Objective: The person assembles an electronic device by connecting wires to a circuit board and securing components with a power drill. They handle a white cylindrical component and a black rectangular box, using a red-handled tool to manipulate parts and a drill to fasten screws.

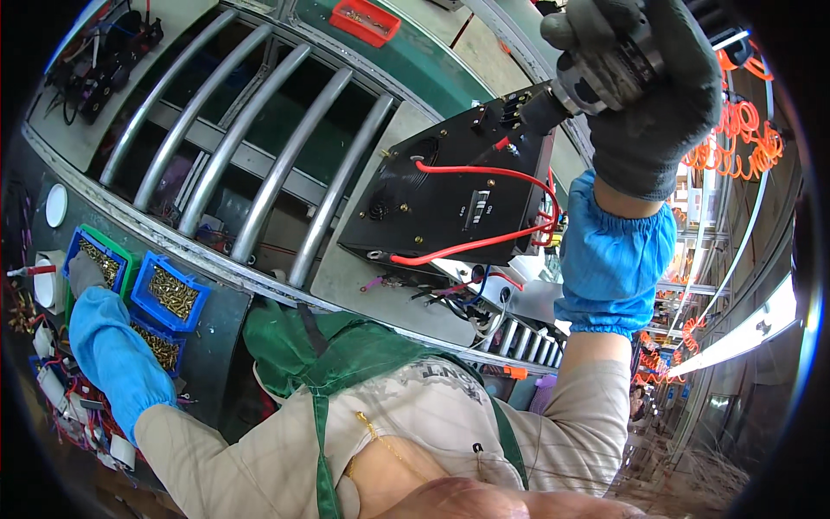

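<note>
My right hand (659, 130), in a dark grey glove and blue sleeve cover, is wrapped round a power driver (596, 82). The driver's dark nose points down and left at the far right end of a black metal box (432, 208); whether the tip touches it I cannot tell. Two thick red cables (467, 249) run across the box's face and bend round its right side. At the far left, my gloved left hand (85, 272) reaches into a bin of small brass-coloured screws (102, 257). Its fingertips are hidden among the screws and the bin wall.
Blue bins (197, 320) of screws stand beside my left hand, near tangled wires (73, 406). Metal rollers (268, 190) stretch left of the box. A red tray (365, 22) lies at the back, and orange coiled hoses (735, 138) hang on the right.
</note>
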`<state>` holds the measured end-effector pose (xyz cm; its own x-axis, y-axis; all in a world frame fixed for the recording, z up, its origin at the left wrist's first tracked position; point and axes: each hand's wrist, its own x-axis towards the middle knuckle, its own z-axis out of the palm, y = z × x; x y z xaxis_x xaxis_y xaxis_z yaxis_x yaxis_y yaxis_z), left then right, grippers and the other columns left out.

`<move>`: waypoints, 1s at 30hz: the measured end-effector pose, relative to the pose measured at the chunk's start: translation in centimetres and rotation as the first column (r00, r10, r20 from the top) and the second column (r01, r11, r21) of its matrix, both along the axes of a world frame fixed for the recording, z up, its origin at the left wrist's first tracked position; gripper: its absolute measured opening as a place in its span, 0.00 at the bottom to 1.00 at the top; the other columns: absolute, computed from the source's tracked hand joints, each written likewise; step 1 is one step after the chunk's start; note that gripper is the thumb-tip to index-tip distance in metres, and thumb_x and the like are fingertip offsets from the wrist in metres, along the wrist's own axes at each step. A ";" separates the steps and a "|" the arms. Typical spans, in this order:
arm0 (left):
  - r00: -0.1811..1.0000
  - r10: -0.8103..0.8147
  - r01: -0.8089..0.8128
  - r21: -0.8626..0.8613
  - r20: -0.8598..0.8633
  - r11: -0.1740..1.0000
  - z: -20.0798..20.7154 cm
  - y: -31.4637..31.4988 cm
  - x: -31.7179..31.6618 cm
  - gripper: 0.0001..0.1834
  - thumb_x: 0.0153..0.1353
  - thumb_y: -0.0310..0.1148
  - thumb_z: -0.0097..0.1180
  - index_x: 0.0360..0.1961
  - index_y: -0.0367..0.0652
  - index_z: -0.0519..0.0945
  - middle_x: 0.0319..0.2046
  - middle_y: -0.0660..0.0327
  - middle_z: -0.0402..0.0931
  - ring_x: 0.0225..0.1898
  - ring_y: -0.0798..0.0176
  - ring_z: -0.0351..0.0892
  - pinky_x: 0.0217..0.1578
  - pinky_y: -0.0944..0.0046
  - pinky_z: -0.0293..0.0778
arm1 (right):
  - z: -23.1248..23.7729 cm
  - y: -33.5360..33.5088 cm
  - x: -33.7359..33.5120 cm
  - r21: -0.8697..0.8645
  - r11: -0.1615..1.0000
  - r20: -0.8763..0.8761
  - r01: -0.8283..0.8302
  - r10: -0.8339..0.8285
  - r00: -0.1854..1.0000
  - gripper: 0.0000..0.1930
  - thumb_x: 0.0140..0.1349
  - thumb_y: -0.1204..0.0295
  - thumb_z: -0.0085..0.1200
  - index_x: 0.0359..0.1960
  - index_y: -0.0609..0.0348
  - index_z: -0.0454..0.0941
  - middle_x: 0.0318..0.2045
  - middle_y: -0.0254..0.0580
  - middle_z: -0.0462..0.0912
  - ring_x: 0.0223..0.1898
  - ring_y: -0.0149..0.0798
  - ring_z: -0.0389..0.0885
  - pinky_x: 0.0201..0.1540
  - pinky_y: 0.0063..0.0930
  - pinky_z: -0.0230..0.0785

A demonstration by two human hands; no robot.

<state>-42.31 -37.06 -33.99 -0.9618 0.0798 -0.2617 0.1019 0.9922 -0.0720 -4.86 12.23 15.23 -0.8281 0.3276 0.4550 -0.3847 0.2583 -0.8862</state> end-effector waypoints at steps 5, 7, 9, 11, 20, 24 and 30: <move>0.984 0.146 -0.101 0.350 -0.104 0.931 -0.2 0.2 0.2 0.20 0.67 0.40 0.34 0.45 0.37 0.75 0.46 0.43 0.76 0.49 0.39 0.74 0.48 0.45 0.68 | -2.7 1.3 -1.4 -0.279 0.743 -0.369 -0.608 0.501 0.783 0.23 0.67 0.61 0.43 0.60 0.59 0.62 0.29 0.35 0.71 0.26 0.34 0.73 0.37 0.42 0.75; 0.976 0.164 -0.112 0.314 -0.143 0.943 1.1 0.4 1.2 0.21 0.67 0.42 0.35 0.45 0.37 0.75 0.46 0.43 0.76 0.49 0.39 0.74 0.48 0.45 0.68 | 0.0 1.0 1.8 -0.074 0.938 -0.116 -0.338 0.329 0.937 0.24 0.67 0.61 0.43 0.61 0.58 0.61 0.30 0.35 0.73 0.25 0.33 0.74 0.38 0.41 0.74; 0.967 0.175 -0.120 0.275 -0.186 0.954 2.8 1.2 2.2 0.23 0.67 0.44 0.35 0.45 0.37 0.76 0.46 0.44 0.76 0.49 0.39 0.74 0.48 0.45 0.68 | 0.6 -0.2 2.0 -0.012 0.953 -0.070 -0.303 0.301 0.951 0.22 0.65 0.63 0.46 0.58 0.59 0.64 0.30 0.34 0.73 0.26 0.32 0.74 0.38 0.37 0.73; 0.962 0.170 -0.112 0.263 -0.211 0.958 5.9 3.0 4.4 0.23 0.66 0.46 0.38 0.45 0.37 0.76 0.45 0.45 0.76 0.48 0.41 0.75 0.47 0.48 0.68 | 1.2 0.1 2.7 -0.046 0.940 -0.018 -0.337 0.337 0.941 0.20 0.63 0.64 0.46 0.55 0.59 0.66 0.31 0.34 0.72 0.29 0.32 0.72 0.40 0.38 0.67; 0.792 -0.421 -0.526 0.845 0.443 -0.100 18.3 23.7 25.6 0.08 0.56 0.25 0.53 0.38 0.41 0.79 0.22 0.66 0.73 0.17 0.78 0.68 0.16 0.77 0.64 | 0.0 -2.0 4.2 -0.140 0.903 -0.141 -0.407 0.388 0.911 0.30 0.60 0.66 0.47 0.63 0.65 0.55 0.27 0.29 0.65 0.27 0.27 0.63 0.41 0.35 0.57; 0.383 -0.826 -0.839 0.530 0.413 -0.124 22.3 30.0 34.9 0.11 0.64 0.35 0.52 0.42 0.40 0.76 0.26 0.63 0.74 0.24 0.77 0.70 0.21 0.80 0.65 | -0.7 -2.4 5.2 -0.119 0.889 -0.158 -0.442 0.422 0.893 0.31 0.61 0.66 0.46 0.64 0.66 0.54 0.26 0.27 0.64 0.25 0.25 0.63 0.40 0.34 0.58; -0.029 -0.957 -0.999 -0.036 0.289 0.019 26.2 31.5 38.7 0.13 0.63 0.25 0.48 0.49 0.39 0.69 0.38 0.58 0.71 0.32 0.72 0.71 0.28 0.79 0.72 | -2.7 -4.8 7.0 -0.145 0.957 -0.184 -0.250 0.222 0.957 0.31 0.61 0.65 0.46 0.65 0.64 0.55 0.25 0.27 0.63 0.25 0.26 0.63 0.38 0.33 0.61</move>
<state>-3.57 -5.60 -7.75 -0.0596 0.9978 -0.0303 -0.9964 -0.0576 0.0626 2.14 7.47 12.54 -0.8092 0.2137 0.5473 -0.5607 -0.0021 -0.8280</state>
